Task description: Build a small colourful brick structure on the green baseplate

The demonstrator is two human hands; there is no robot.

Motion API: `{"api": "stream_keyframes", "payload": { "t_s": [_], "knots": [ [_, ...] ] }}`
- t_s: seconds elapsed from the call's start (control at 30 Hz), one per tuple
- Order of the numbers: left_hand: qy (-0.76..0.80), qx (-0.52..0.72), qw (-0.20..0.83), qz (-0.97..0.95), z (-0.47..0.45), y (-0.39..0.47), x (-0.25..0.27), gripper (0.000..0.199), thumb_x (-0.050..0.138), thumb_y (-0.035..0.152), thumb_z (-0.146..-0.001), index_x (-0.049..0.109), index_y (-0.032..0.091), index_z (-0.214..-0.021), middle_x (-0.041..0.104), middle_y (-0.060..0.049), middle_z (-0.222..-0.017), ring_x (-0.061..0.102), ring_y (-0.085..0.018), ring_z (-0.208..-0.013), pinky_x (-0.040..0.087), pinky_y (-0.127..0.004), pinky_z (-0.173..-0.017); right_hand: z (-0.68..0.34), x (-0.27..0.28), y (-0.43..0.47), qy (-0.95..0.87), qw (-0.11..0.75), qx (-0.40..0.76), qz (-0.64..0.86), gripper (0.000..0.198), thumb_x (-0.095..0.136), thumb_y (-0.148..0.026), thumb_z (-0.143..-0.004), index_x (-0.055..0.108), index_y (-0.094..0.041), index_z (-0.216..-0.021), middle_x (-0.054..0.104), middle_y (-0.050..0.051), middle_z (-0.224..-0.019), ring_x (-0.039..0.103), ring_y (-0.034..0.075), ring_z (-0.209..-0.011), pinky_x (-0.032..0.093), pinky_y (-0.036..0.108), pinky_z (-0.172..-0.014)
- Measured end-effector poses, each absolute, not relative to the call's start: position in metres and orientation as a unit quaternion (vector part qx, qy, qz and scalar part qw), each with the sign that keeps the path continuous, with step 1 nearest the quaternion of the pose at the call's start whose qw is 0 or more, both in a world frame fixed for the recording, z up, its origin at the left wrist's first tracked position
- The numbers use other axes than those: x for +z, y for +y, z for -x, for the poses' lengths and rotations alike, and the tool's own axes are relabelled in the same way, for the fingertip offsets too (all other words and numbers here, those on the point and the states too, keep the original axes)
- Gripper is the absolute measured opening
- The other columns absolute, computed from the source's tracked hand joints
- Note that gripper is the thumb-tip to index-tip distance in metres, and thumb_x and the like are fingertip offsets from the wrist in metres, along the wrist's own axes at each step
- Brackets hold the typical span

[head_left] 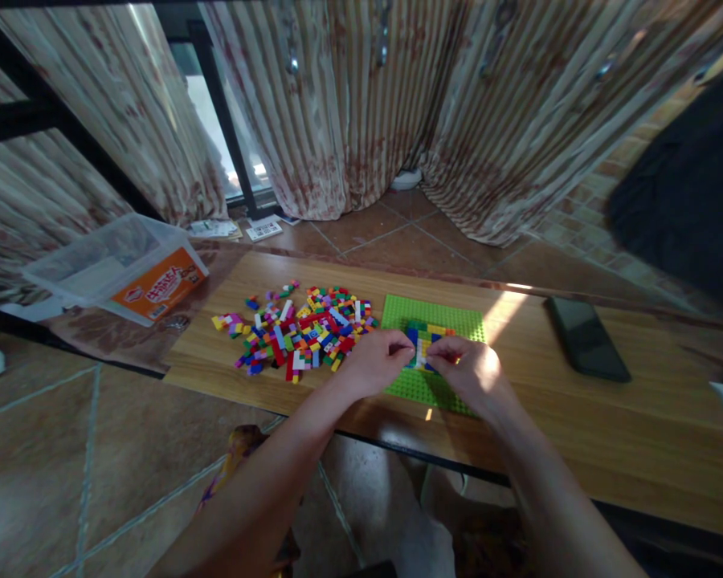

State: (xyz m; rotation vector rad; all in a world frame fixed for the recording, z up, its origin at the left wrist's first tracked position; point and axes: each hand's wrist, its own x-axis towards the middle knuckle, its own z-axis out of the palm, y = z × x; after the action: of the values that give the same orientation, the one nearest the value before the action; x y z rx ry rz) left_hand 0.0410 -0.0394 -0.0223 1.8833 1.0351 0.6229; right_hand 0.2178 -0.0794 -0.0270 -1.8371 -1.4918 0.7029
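Observation:
A green baseplate (406, 309) lies on the wooden table, bearing a low build of blue, yellow, white, green and orange toy bricks (435, 330). My left hand (374, 363) reaches over the plate's left edge, thumb and fingers pinched together at the build's left side. From the right, my right hand (471, 371) comes over the plate with its fingertips also pinched, close to the left ones. Whatever sits between either set of fingertips is too small or hidden to name. The hands cover part of the build and plate.
Loose bricks (313, 341) in many colours spread left of the plate. A clear plastic bin (126, 241) with an orange label stands at the far left. On the right lies a dark phone (586, 337). Striped curtains (361, 112) hang behind the table (548, 425).

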Motion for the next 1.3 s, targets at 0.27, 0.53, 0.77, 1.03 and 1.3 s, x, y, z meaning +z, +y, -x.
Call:
{"api": "stream_keyframes", "payload": {
  "t_s": [0.27, 0.53, 0.77, 1.03, 1.3],
  "knots": [
    [0.503, 0.34, 0.413, -0.679, 0.031, 0.001, -0.002, 0.016, 0.055, 0.019, -0.08, 0.069, 0.012, -0.084, 0.068, -0.002, -0.073, 0.059, -0.011, -0.066, 0.048, -0.023, -0.065, -0.228, -0.038, -0.082, -0.59, 0.334, 0.259, 0.688, 0.021, 0.062, -0.039, -0.073, 0.074, -0.022, -0.075, 0.073, 0.003, -0.074, 0.066, 0.019, -0.066, 0.051, 0.032, -0.062],
    [0.468, 0.196, 0.407, -0.76, 0.071, 0.004, -0.002, 0.019, 0.06, 0.013, -0.069, 0.073, 0.013, -0.083, 0.072, -0.003, -0.073, 0.062, -0.013, -0.065, 0.046, -0.022, -0.063, -0.219, -0.035, -0.08, -0.537, 0.379, 0.204, 0.726, 0.025, 0.062, -0.042, -0.076, 0.075, -0.021, -0.08, 0.074, 0.004, -0.077, 0.068, 0.02, -0.068, 0.054, 0.031, -0.063],
    [0.497, 0.074, 0.295, -0.813, 0.068, -0.008, 0.006, 0.028, 0.058, 0.006, -0.063, 0.077, 0.02, -0.078, 0.064, 0.002, -0.059, 0.054, -0.012, -0.056, 0.039, -0.022, -0.055, -0.211, -0.038, -0.079, -0.561, 0.393, 0.16, 0.711, 0.03, 0.061, -0.046, -0.077, 0.075, -0.02, -0.081, 0.074, 0.005, -0.076, 0.069, 0.02, -0.066, 0.055, 0.031, -0.062],
    [0.529, 0.056, 0.227, -0.816, 0.062, -0.012, 0.008, 0.026, 0.062, 0.01, -0.065, 0.078, 0.024, -0.08, 0.072, -0.001, -0.076, 0.061, -0.018, -0.07, 0.043, -0.026, -0.066, -0.209, -0.041, -0.077, -0.579, 0.38, 0.153, 0.705, 0.031, 0.06, -0.047, -0.08, 0.074, -0.02, -0.085, 0.075, 0.006, -0.08, 0.07, 0.021, -0.069, 0.055, 0.033, -0.066],
    [0.526, 0.053, 0.229, -0.817, 0.055, -0.015, 0.007, 0.019, 0.063, 0.015, -0.07, 0.078, 0.024, -0.079, 0.072, -0.002, -0.075, 0.061, -0.018, -0.069, 0.043, -0.027, -0.064, -0.208, -0.044, -0.077, -0.59, 0.369, 0.157, 0.701, 0.028, 0.06, -0.045, -0.08, 0.073, -0.021, -0.087, 0.074, 0.005, -0.083, 0.069, 0.021, -0.073, 0.054, 0.033, -0.07]
  ]
}}
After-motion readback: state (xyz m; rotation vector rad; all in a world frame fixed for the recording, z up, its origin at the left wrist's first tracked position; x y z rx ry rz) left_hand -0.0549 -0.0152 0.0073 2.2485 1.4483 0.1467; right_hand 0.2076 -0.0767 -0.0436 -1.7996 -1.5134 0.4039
